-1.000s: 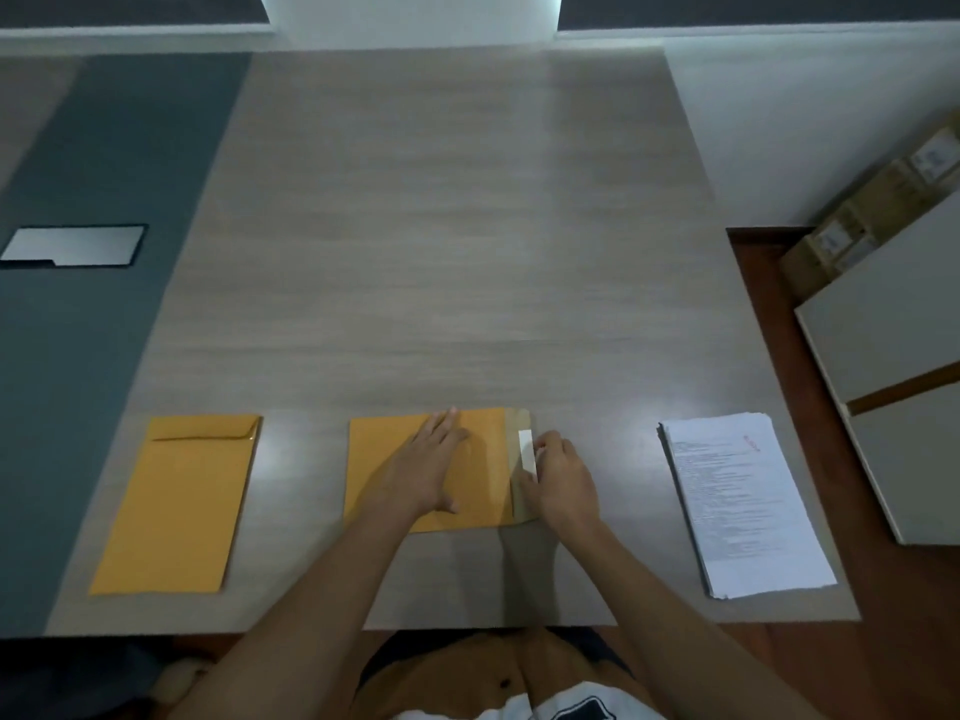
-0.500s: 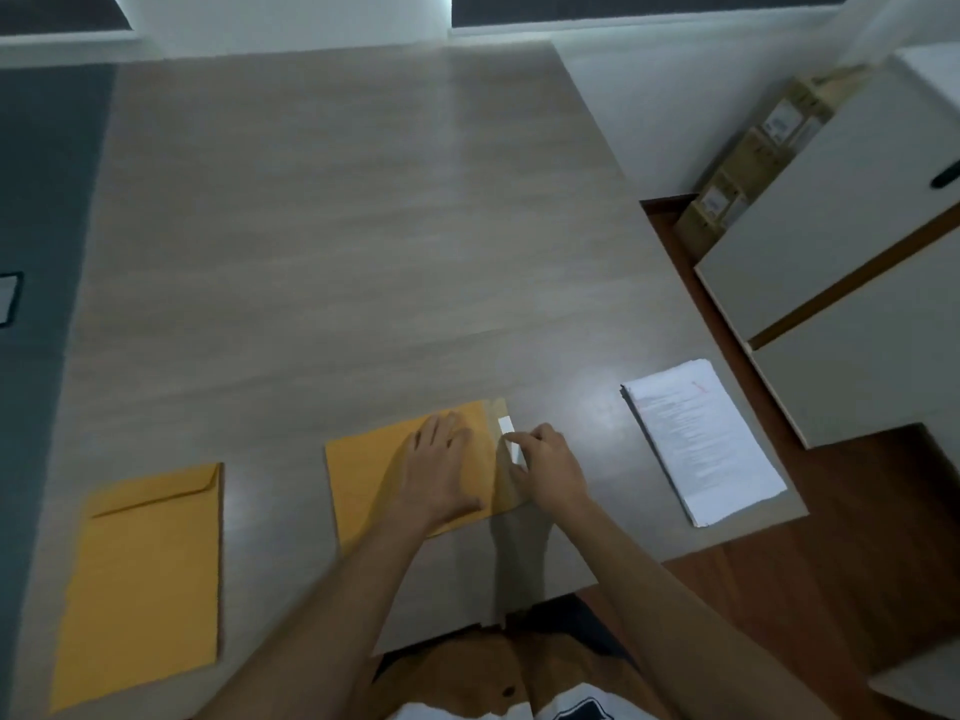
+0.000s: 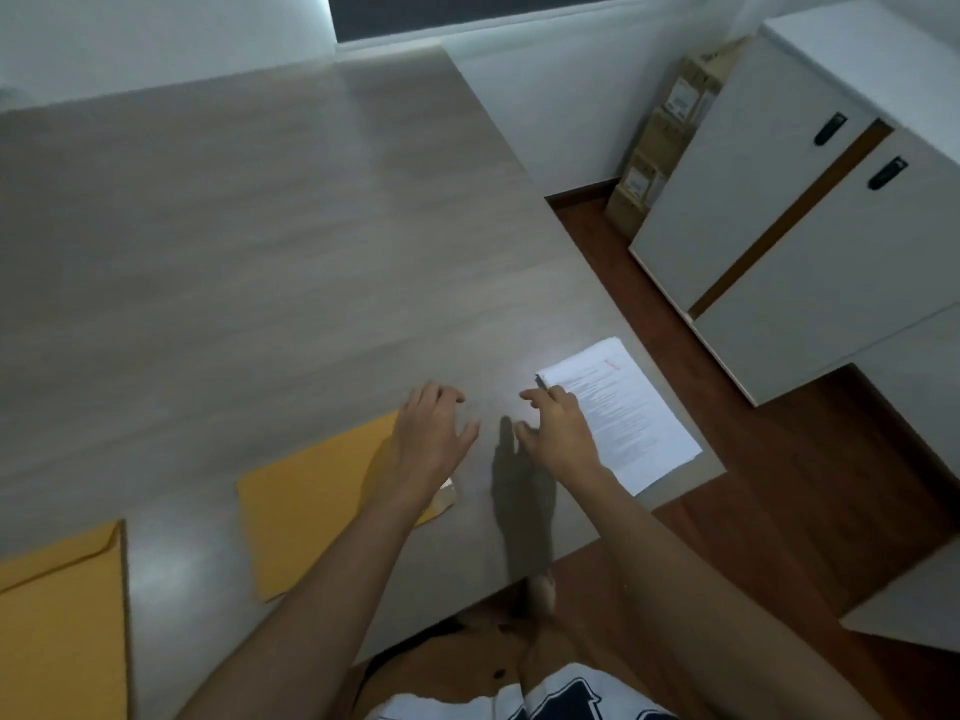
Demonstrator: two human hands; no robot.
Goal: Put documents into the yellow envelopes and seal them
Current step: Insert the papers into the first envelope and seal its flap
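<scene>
Left hand: the left hand (image 3: 434,433) hovers with fingers spread and relaxed over the right end of the middle envelope (image 3: 317,504), holding nothing; whether the palm touches the paper cannot be told. It seems placed to keep that end of the envelope steady.
Right hand: the right hand (image 3: 558,433) is loosely spread at the near-left corner of the document stack (image 3: 621,413), fingertips at its edge, nothing clasped yet. This reads as a reach for the top sheets.
Middle envelope: flat, rectangular yellow-orange kraft paper, matte, lying slantwise near the front edge of the table (image 3: 260,252). At its right end a paler brownish flap end shows below the left wrist, slightly lifted; the envelope looks unsealed, though the arm hides most of the mouth.
Second envelope: another yellow envelope (image 3: 62,615) lies flat at the lower left, well apart from the middle one, its flap crease showing as a diagonal line; whether it is filled cannot be told.
Document stack: white printed sheets, thin and squared into a neat pile, with a small red mark near the far corner; it sits by the table's right edge, within easy reach of the right hand.
Table: grey wood-grain laminate, smooth with a dull sheen, so paper should slide easily on it.
Surroundings: a white cabinet (image 3: 779,226) with dark handles stands to the right, cardboard boxes (image 3: 660,142) beside it on a reddish-brown floor.
</scene>
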